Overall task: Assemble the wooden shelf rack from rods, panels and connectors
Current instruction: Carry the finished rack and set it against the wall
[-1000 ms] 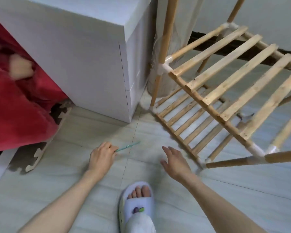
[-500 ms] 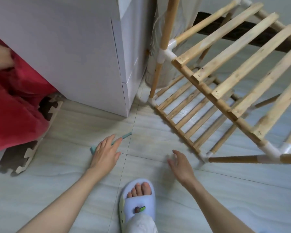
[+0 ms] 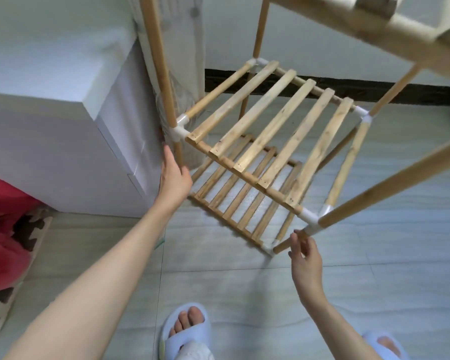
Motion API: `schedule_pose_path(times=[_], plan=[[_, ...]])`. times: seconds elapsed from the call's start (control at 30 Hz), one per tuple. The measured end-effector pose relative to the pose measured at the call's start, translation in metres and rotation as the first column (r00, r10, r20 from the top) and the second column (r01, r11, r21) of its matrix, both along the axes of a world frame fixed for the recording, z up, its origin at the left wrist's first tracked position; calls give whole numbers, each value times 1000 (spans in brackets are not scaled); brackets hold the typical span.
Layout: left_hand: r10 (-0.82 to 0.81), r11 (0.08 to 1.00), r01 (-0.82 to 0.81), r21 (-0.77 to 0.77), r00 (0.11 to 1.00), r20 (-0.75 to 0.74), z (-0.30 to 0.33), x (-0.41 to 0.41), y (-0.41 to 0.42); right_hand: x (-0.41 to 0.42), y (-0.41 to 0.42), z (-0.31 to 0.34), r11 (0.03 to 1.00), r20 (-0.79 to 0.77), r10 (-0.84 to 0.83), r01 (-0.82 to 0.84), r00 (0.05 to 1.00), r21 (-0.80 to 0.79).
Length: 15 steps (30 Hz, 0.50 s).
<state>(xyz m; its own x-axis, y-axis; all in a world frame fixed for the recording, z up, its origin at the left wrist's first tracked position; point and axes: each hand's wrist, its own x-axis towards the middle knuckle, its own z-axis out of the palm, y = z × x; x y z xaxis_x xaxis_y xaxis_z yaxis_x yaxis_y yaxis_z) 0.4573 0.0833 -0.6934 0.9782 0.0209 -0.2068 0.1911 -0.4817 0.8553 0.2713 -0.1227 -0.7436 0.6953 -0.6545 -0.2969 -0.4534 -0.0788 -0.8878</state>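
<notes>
The wooden shelf rack [image 3: 270, 141] stands on the pale tiled floor [image 3: 244, 287], close against a white cabinet [image 3: 63, 141] on its left side. Two slatted panels show clearly: a middle shelf [image 3: 268, 136] and a lower shelf [image 3: 242, 201] near the floor, with the blurred edge of an upper one crossing the top right of the view. Upright rods join the shelves through white plastic connectors [image 3: 179, 129] at the corners.

The left hand [image 3: 173, 178] reaches in beside the near-left upright rod [image 3: 177, 154], just under the corner connector, fingers extended and thumb spread; it seems to touch the rod, but whether it grips cannot be told. The right hand [image 3: 303, 255] is at the near-right leg rod [image 3: 287, 244] below another connector [image 3: 311, 219], its fingertips at the rod, loosely curved; a firm grasp is not evident.

Below, a foot in a light blue slipper [image 3: 185, 331] rests on the floor. At far left lie red fabric [image 3: 3, 216] and an interlocking foam mat [image 3: 16, 235].
</notes>
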Motion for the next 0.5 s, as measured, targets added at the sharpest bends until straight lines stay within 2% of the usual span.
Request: schedule_pose_path(times=[0.1,0.2,0.37,0.5], plan=[[55,995,-58,-77,998,-35,-3,18,-10,2,-2,1,998,31,-14,12,999,60],[102,993,-102,-58,995,-4,-8,29,-8,3,-8,5,997,65,-35,31,997,70],[176,984,-177,-3,975,138,3,16,-7,-6,-33,16,997,71,-71,72,995,-15],[130,991,-132,-13,953,275,33,0,-19,-8,-58,45,982,112,-168,176,979,-69]])
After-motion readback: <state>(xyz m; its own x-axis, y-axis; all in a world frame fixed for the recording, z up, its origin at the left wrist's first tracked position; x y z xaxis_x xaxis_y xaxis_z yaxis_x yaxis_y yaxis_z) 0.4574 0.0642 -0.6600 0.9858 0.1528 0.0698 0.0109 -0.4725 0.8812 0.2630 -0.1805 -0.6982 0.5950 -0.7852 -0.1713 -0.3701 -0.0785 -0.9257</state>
